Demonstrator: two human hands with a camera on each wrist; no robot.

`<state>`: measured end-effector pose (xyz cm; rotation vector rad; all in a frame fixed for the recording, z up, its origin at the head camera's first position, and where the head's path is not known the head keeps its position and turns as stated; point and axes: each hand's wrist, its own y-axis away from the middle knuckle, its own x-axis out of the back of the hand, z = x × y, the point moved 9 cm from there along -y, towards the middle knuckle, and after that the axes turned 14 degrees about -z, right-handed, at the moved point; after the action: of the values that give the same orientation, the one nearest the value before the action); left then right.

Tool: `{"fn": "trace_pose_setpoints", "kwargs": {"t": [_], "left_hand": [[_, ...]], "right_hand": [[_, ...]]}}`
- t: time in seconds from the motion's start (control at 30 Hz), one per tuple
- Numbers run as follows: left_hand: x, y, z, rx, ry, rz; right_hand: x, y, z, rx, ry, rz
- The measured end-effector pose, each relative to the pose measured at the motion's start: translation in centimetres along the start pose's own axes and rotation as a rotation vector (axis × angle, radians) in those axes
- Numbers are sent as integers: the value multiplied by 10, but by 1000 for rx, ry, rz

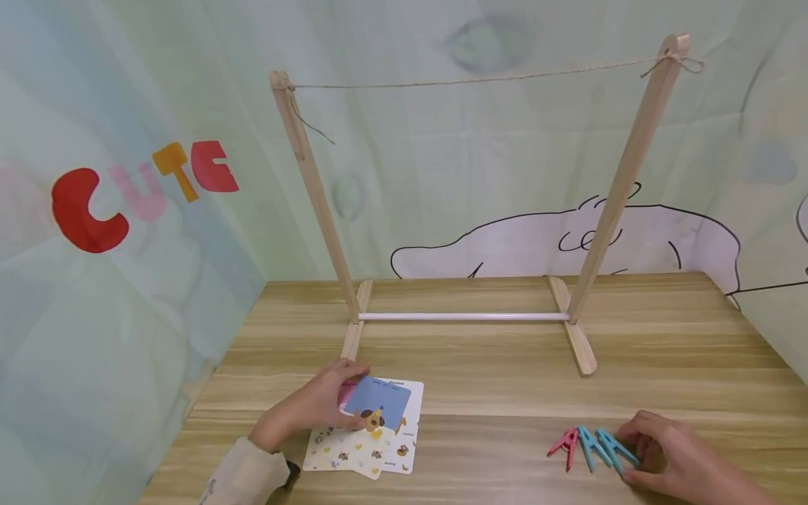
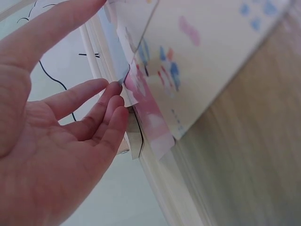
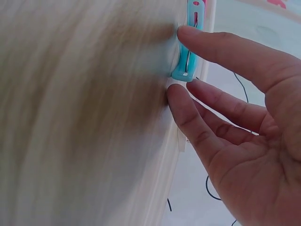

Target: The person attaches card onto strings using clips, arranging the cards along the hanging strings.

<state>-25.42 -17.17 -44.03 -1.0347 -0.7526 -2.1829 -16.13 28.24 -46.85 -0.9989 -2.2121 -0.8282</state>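
Note:
My left hand (image 1: 318, 401) reaches over a loose stack of printed cards (image 1: 398, 459) at the left front. Its thumb and fingers are spread at the edge of the top card, a blue one with a dog picture (image 1: 381, 400); in the left wrist view a fingertip meets a bluish card corner. On the right, my right hand (image 1: 672, 452) is beside the rightmost teal clothespin (image 1: 617, 449). In the right wrist view the thumb touches that clothespin's side, while the fingers lie below it. Another teal clothespin (image 1: 593, 449) and a pink clothespin (image 1: 564, 446) lie left of it.
Behind the hands stands a wooden frame with a left post (image 1: 318, 200), a right post (image 1: 621, 186) and a white bottom rod (image 1: 463, 317). A twine line (image 1: 467, 81) is tied between the post tops. A printed curtain (image 1: 158, 294) borders the wooden table (image 1: 480, 400).

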Motion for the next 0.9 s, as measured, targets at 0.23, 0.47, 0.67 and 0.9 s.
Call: {"fn": "trace_pose_setpoints", "kwargs": {"t": [0.23, 0.47, 0.67, 0.9], "left_hand": [[0, 0, 1, 1, -8, 6], [0, 0, 3, -4, -14, 9], [1, 0, 3, 3, -6, 7], [1, 0, 3, 4, -13, 7]], "right_hand": [[1, 0, -1, 25, 25, 17], [1, -1, -1, 47, 49, 27], [3, -1, -2, 83, 73, 48], [4, -2, 0, 66, 65, 39]]}}
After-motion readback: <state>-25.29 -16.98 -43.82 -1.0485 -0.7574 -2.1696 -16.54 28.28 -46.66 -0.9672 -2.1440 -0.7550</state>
